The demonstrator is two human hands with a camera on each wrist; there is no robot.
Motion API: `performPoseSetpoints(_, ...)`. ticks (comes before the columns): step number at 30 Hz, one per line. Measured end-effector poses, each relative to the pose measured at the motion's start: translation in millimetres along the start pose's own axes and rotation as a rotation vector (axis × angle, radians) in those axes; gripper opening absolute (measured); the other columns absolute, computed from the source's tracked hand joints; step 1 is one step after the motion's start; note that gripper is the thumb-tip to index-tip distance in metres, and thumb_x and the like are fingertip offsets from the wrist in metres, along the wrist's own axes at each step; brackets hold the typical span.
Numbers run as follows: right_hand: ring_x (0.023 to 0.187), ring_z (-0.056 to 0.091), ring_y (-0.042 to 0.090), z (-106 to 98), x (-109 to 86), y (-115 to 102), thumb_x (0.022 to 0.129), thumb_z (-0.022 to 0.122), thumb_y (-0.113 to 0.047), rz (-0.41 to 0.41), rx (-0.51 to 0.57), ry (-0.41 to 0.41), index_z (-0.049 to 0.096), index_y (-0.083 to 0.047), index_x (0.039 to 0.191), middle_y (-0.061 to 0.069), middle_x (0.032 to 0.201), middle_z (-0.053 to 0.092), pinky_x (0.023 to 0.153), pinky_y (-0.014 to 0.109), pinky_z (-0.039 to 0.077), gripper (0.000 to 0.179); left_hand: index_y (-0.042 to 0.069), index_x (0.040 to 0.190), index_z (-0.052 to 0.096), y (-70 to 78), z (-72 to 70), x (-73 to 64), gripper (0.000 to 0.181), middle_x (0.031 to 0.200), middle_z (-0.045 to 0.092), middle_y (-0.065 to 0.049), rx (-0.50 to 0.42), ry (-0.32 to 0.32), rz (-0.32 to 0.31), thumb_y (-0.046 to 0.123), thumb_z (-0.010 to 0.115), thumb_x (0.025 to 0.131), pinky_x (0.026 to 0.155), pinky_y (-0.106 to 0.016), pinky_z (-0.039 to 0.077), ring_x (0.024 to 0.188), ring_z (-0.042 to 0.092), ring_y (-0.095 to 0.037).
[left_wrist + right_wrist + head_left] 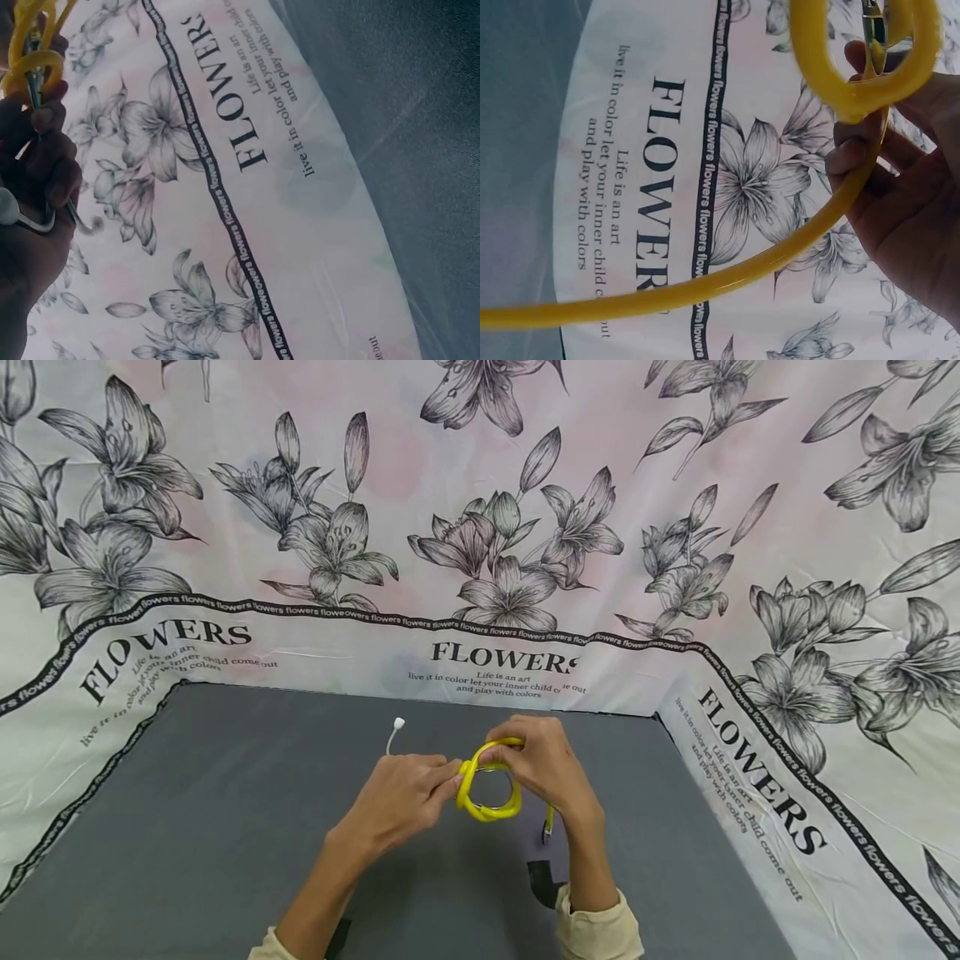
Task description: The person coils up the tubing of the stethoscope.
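A stethoscope with yellow tubing (498,814) is held in the air above the grey table, its tubing wound into a small ring with metal showing inside. My left hand (405,789) grips its metal ear tubes at the ring's left side. One white ear tip (399,724) sticks up beyond that hand; another white tip (7,206) shows by the palm in the left wrist view. My right hand (551,764) pinches the tubing at the ring's upper right. A length of tube (780,251) hangs from it, ending in a small metal part (547,835).
The grey table (247,827) lies under both hands. Behind it and at its sides hangs a white floral cloth (510,664) printed with FLOWERS. Black patches (542,883) appear near the right forearm.
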State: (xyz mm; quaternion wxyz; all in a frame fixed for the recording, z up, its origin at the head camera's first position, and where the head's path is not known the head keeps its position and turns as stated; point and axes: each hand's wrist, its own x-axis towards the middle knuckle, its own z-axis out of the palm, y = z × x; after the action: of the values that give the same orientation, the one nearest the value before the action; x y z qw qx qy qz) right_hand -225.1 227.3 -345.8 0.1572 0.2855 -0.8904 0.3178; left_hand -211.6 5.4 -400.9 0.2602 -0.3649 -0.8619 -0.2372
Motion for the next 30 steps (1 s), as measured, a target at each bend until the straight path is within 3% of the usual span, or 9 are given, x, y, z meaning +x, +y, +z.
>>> performPoseSetpoints(5,0.071,0.068,0.007,0.1,-1.0,2.4,0.086,0.085,-0.013,0.014,0.019,-0.045,0.081,-0.005,0.092,0.005,0.085,0.078,0.064,0.022,0.056,0.01,0.022,0.071,0.066,-1.6,1.0,-1.7,0.033,0.061,0.041,0.013,-0.079,0.018,-0.015,0.021,0.06,0.103,0.051,-0.013,0.025,0.053,0.027,0.004)
performPoseSetpoints(9,0.073,0.071,0.011,-1.9,-0.1,7.5,0.09,0.082,-0.011,0.048,0.06,-0.082,0.082,-0.004,0.094,0.008,0.087,0.079,0.066,0.023,0.058,0.008,0.018,0.093,0.079,-2.8,1.1,-4.2,0.016,0.064,0.05,0.012,-0.151,0.034,-0.009,0.025,0.066,0.1,0.052,-0.011,0.029,0.055,0.035,0.006)
performPoseSetpoints(12,0.076,0.075,0.015,-1.1,1.0,15.5,0.092,0.079,-0.009,0.088,0.11,-0.107,0.082,-0.004,0.096,0.009,0.089,0.08,0.07,0.023,0.06,0.007,0.016,0.105,0.082,-2.6,-0.1,-4.8,0.019,0.066,0.057,0.011,-0.191,0.049,0.012,0.03,0.071,0.097,0.054,-0.009,0.034,0.056,0.042,0.007)
performPoseSetpoints(17,0.08,0.077,0.017,7.5,0.0,27.2,0.095,0.075,-0.009,0.104,0.194,-0.106,0.081,-0.002,0.101,0.012,0.095,0.08,0.074,0.024,0.061,0.011,0.016,0.098,0.081,-2.4,-3.5,-3.0,0.018,0.062,0.057,0.007,-0.214,0.083,0.023,0.033,0.075,0.095,0.053,-0.01,0.035,0.056,0.042,0.007)
performPoseSetpoints(21,0.082,0.076,0.017,17.7,-4.1,33.2,0.096,0.072,-0.003,0.082,0.272,-0.096,0.079,0.002,0.107,0.018,0.099,0.079,0.075,0.025,0.062,0.014,0.017,0.099,0.08,-2.5,-7.8,-1.1,0.014,0.062,0.056,0.008,-0.271,0.103,-0.001,0.03,0.076,0.095,0.054,-0.011,0.039,0.055,0.045,0.004)
performPoseSetpoints(24,0.078,0.074,0.015,27.3,-7.7,35.2,0.1,0.066,-0.001,0.061,0.311,-0.089,0.078,0.004,0.108,0.018,0.092,0.078,0.075,0.026,0.062,0.015,0.016,0.105,0.081,-3.5,-10.9,1.5,0.016,0.064,0.059,0.01,-0.315,0.137,-0.022,0.027,0.076,0.095,0.054,-0.013,0.041,0.055,0.048,0.003)
performPoseSetpoints(30,0.073,0.071,0.014,43.6,-12.6,18.8,0.103,0.064,-0.009,0.156,0.291,-0.026,0.077,0.002,0.115,0.017,0.094,0.08,0.069,0.025,0.058,0.021,0.009,0.116,0.08,-8.6,-14.8,8.4,0.024,0.088,0.08,-0.001,-0.374,0.241,-0.114,0.02,0.078,0.095,0.059,-0.017,0.054,0.061,0.064,0.001)
